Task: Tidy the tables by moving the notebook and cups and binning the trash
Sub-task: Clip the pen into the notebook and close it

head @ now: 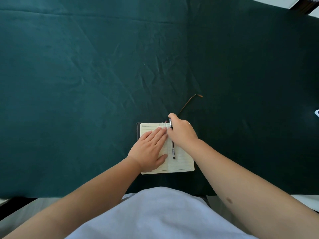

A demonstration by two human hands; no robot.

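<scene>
An open notebook [181, 162] with cream lined pages and a dark cover lies on the table near its front edge. My left hand [149, 149] rests flat on the left page, fingers straight. A dark pen [173, 150] lies along the gutter on the right page. My right hand [182, 132] curls round the pen's upper end at the top of the notebook. A brown ribbon bookmark [189, 102] trails from the notebook's top toward the back right.
A dark green cloth [86, 75] covers the whole table. A small white object [317, 112] shows at the right edge of the view. The table's front edge runs just before my body.
</scene>
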